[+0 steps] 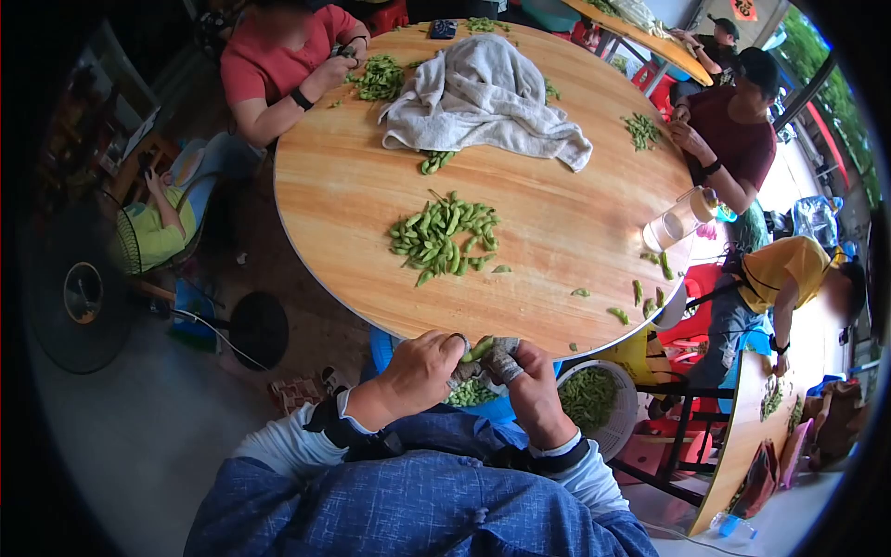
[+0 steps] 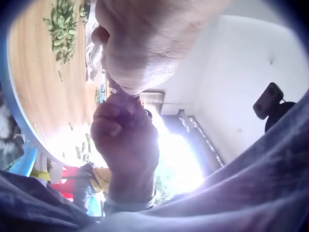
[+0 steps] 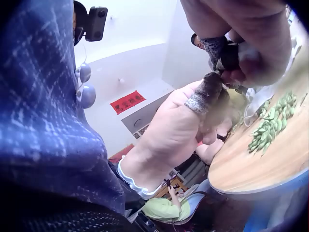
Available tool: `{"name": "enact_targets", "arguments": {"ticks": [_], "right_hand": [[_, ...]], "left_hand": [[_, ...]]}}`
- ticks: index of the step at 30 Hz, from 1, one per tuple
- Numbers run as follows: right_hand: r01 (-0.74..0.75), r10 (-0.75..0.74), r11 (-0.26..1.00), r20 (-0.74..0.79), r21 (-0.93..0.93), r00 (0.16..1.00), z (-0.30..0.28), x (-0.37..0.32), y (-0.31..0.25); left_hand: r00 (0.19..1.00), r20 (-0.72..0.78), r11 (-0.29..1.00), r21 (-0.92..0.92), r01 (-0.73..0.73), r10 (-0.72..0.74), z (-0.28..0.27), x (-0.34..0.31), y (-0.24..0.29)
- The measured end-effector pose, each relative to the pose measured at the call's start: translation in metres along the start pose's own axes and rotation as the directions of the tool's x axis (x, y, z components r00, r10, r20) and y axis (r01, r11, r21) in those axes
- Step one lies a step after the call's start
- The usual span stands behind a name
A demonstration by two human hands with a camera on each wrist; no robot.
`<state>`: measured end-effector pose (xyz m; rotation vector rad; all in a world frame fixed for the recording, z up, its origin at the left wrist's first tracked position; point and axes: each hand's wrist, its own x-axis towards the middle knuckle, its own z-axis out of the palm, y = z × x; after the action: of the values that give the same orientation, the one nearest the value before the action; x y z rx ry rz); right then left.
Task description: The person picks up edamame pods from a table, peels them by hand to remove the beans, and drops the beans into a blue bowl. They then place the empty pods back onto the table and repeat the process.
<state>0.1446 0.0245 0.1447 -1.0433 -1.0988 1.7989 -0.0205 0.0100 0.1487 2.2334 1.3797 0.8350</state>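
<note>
At the table's near edge, a green pod (image 1: 479, 349) is pinched between the fingertips of both hands. My left hand (image 1: 406, 376) grips its left end with curled fingers; my right hand (image 1: 541, 397) is curled at its right end, grey wrapping on the thumb (image 1: 504, 360). Below them, a blue basin (image 1: 502, 409) holds shelled green beans (image 1: 471, 394). The left hand (image 2: 149, 41) hides the pod in the left wrist view, where the right hand (image 2: 126, 140) faces it. In the right wrist view, wrapped fingertips of the left hand (image 3: 166, 125) meet the right hand (image 3: 251, 38).
A pile of pods (image 1: 444, 234) lies on the round wooden table (image 1: 343, 213), with a grey towel (image 1: 483, 93) behind it. A clear jug (image 1: 673, 223) stands at the right. A white basket (image 1: 627, 399) of pods is beside the basin. Several people sit around.
</note>
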Motion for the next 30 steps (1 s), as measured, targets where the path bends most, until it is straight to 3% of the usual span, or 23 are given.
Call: {"name": "enact_targets", "arguments": {"ticks": [3,6,9,10,13,14,16,17,18,21,24,27,30], "right_hand": [[-0.112,0.099,0.987,0.107,0.119,0.989,-0.014,0.004,0.013],[-0.031,0.001,0.962,0.110,0.271,0.994,-0.010,0.002,0.020],[0.029,-0.083,0.934,0.138,0.356,0.987,-0.004,0.005,0.021],[0.025,-0.089,0.929,0.157,0.368,0.984,-0.007,0.006,0.025],[0.008,-0.067,0.943,0.167,0.333,0.984,-0.015,0.011,0.033],[0.001,-0.038,0.961,0.129,0.276,0.991,-0.015,0.011,0.031],[0.020,-0.030,0.994,0.084,0.110,0.996,-0.014,0.009,0.027],[0.049,-0.049,0.999,0.082,-0.001,0.995,-0.012,0.008,0.026],[0.078,-0.069,0.991,0.083,-0.111,0.994,-0.011,0.007,0.025],[0.069,-0.087,0.993,0.186,0.101,0.979,-0.016,0.008,0.026],[-0.024,-0.026,0.988,0.315,0.153,0.949,-0.028,0.013,0.032],[-0.091,0.015,0.970,0.321,0.225,0.947,-0.027,0.013,0.029],[-0.072,0.042,0.992,0.266,0.104,0.963,-0.027,0.015,0.033]], "left_hand": [[0.996,0.088,0.983,-0.181,0.016,0.001,0.006,-0.004,-0.009],[0.995,-0.015,0.842,-0.535,0.076,-0.099,0.020,-0.008,-0.009],[0.972,0.089,0.680,-0.701,0.217,-0.219,0.026,-0.016,-0.017],[0.915,0.250,0.377,-0.852,0.363,-0.316,0.030,-0.017,-0.017],[0.833,0.456,-0.144,-0.890,0.433,-0.313,0.030,-0.012,-0.017],[0.845,0.409,0.117,-0.875,0.471,-0.344,0.026,-0.008,-0.016],[0.918,0.243,0.597,-0.701,0.389,-0.313,0.015,-0.001,-0.009],[0.949,0.172,0.784,-0.535,0.315,-0.264,0.013,0.001,-0.007],[0.957,0.172,0.823,-0.488,0.290,-0.235,0.015,-0.002,-0.012],[0.981,0.154,0.679,-0.709,0.190,-0.114,0.021,-0.001,-0.015],[0.857,0.442,0.218,-0.838,0.500,-0.265,0.027,-0.011,-0.023],[0.866,0.454,0.033,-0.882,0.471,-0.209,0.031,-0.013,-0.024],[0.769,0.575,0.085,-0.783,0.616,-0.280,0.026,-0.009,-0.025]]}}
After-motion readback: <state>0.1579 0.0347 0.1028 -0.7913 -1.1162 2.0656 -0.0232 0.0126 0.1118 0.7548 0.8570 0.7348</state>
